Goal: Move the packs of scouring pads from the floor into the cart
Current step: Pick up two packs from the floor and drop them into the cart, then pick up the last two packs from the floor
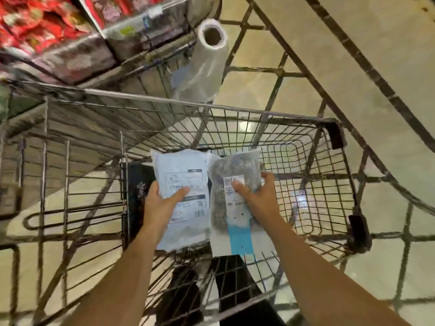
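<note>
The main risk at this moment is a pack slipping free before it is low enough in the grey wire-mesh shopping cart [306, 175], since both packs appear to be held above the basket floor rather than resting on it, though the picture does not settle this. A loose pinch on smooth plastic film could let either pack slide out, tilt, and catch an edge in the mesh or land against the other. The left hand [162, 198] is closed on the flat white plastic pack with the printed label [181, 184]: the thumb lies across its face and the fingers wrap behind the left edge, so the hold covers only the lower left portion. The right hand [256, 194] is closed on the clear plastic pack of grey steel scouring pads with a white and blue card [235, 198], thumb on the barcode label and fingers curled round the right edge. The two packs sit side by side between the hands, their inner edges touching or nearly so. A roll of clear plastic bags [207, 60] hangs beyond the hands, well apart from them.
</note>
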{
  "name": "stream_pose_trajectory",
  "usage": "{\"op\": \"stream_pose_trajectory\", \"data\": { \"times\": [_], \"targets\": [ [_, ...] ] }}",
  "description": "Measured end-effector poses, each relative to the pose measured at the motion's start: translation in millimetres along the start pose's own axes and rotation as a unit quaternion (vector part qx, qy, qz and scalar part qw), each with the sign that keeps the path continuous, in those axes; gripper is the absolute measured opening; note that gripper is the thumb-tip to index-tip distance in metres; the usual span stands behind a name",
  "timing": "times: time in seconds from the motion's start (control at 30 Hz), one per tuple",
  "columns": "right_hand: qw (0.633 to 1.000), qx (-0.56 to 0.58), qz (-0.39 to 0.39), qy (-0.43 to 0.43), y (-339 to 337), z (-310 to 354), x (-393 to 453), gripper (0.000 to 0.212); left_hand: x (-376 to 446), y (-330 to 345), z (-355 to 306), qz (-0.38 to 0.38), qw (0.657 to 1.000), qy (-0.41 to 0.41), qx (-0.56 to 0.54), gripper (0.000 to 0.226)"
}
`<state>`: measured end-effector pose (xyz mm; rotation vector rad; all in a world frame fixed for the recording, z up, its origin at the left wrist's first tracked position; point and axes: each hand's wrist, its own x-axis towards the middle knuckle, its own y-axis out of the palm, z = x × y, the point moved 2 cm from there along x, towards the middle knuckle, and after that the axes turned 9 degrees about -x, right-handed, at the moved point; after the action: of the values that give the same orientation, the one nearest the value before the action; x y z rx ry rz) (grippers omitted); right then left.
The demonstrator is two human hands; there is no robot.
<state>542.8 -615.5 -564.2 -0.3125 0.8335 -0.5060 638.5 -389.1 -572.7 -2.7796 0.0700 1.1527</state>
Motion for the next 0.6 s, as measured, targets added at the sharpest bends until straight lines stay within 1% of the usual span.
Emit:
{"op": "stream_pose_trajectory", "data": {
  "times": [0.07, 0.23, 0.33, 0.4, 0.5, 0.6],
  "targets": [
    [1.0, -0.014, 0.004, 0.002, 4, -7, 13, 0.062, 9, 5, 5, -0.009, 1.0, -0.002, 0.01, 0.063],
    [0.999, -0.03, 0.009, 0.006, 16, -19, 34, 0.064, 29, 9, 20, -0.013, 0.999, -0.03, 0.027, 0.059],
    [0.998, -0.07, 0.002, -0.01, 21, -17, 39, 0.064, 33, 10, 27, -0.041, 0.997, -0.032, 0.057, 0.057],
    [0.994, -0.105, -0.003, -0.016, 24, -14, 40, 0.068, 33, 12, 27, -0.079, 0.991, -0.015, 0.102, 0.057],
    [0.987, -0.159, -0.018, -0.018, 26, -6, 40, 0.075, 26, 17, 21, -0.134, 0.969, 0.001, 0.206, 0.066],
    [0.98, -0.199, -0.016, -0.008, 24, 1, 37, 0.083, 20, 21, 16, -0.148, 0.946, 0.003, 0.287, 0.078]
  ]
}}
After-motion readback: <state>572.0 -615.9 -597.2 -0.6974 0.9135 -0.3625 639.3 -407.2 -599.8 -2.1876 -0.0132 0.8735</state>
